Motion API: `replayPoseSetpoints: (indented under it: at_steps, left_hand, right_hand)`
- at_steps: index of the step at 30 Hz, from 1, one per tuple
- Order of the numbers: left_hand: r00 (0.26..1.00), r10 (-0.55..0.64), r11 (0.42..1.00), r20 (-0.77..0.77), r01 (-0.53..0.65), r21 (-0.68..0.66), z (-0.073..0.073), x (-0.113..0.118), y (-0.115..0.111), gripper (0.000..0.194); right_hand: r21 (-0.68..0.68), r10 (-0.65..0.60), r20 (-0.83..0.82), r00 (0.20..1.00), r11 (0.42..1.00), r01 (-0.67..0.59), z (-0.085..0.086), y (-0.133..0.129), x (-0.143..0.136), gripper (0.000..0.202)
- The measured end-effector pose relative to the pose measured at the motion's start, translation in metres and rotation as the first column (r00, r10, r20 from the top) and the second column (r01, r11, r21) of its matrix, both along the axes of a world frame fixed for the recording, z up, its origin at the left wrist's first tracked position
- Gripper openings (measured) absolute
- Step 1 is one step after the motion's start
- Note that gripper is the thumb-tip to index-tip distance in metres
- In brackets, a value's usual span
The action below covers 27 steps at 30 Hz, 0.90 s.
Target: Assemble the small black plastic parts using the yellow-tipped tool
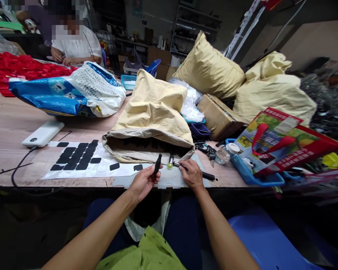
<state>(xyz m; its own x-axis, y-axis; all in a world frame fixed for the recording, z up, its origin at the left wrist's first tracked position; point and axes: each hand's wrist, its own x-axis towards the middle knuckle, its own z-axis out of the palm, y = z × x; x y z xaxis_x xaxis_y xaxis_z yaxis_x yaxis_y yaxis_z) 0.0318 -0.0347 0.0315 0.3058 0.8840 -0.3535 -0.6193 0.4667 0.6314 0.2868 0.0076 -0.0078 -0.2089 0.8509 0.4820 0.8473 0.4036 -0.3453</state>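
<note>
**Black part (157, 165) and hammer (175, 163) held over table (5, 123)**

The black part is pinched nearly upright between the left hand's (143, 183) fingers; the hammer is gripped by the right hand (193, 173), just beside it at 3 o'clock. A two-handed step seems in hand; steady grips seem called for. At 12 o'clock a canvas sack (154, 97) is laid open-mouthed; at 10, black pads (79, 154) are spread. At 11, a co-worker (83, 43) is seen before a dim back wall (157, 24).

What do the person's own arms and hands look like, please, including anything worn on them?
The left hand and right hand are ungloved, with no watch or bracelet visible. The forearms are bare, no sleeves in view; a green garment shows between them.
</note>
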Motion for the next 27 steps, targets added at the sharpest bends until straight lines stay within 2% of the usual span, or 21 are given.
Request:
replayPoseSetpoints:
  at_steps: [5,11,14,16,19,21,24,26,27]
  left_hand:
    - [0.992,-0.034,0.995,0.122,0.044,-0.086,-0.003,0.011,-0.013,0.025]
    - [0.989,-0.044,0.989,0.142,0.063,-0.133,0.000,0.017,-0.018,0.018]
    - [0.986,-0.069,0.991,0.153,0.085,-0.101,0.003,0.017,-0.026,0.020]
    - [0.981,-0.133,0.990,0.141,0.139,-0.034,0.000,0.014,-0.038,0.028]
    - [0.947,-0.322,0.946,-0.011,0.322,0.033,-0.022,0.006,-0.065,0.044]
    - [0.892,-0.414,0.909,-0.182,0.414,-0.040,-0.047,-0.003,-0.082,0.054]
    - [0.850,-0.373,0.923,-0.371,0.301,-0.238,-0.084,-0.016,-0.097,0.070]
    - [0.806,-0.375,0.915,-0.458,0.241,-0.325,-0.097,-0.023,-0.101,0.076]
    - [0.768,-0.413,0.899,-0.490,0.259,-0.354,-0.098,-0.024,-0.101,0.079]
  right_hand:
    - [-0.013,-0.011,0.006,1.000,1.000,0.011,0.000,0.000,-0.001,0.020]
    - [-0.012,-0.015,0.009,1.000,1.000,0.016,0.001,0.000,-0.001,0.020]
    - [-0.014,-0.011,0.006,1.000,1.000,0.011,0.001,0.000,0.000,0.020]
    - [-0.018,-0.011,0.002,1.000,1.000,0.011,0.001,0.000,0.000,0.020]
    - [-0.023,-0.018,0.003,1.000,1.000,0.018,0.001,0.000,0.000,0.020]
    - [-0.023,-0.020,0.003,1.000,1.000,0.020,0.000,0.000,0.000,0.020]
    - [-0.027,-0.016,0.001,1.000,0.999,0.016,0.001,0.000,0.000,0.020]
    - [-0.028,-0.018,-0.001,1.000,0.999,0.018,0.001,-0.001,-0.001,0.020]
    - [-0.028,-0.019,-0.003,1.000,0.999,0.019,0.001,-0.001,-0.001,0.020]
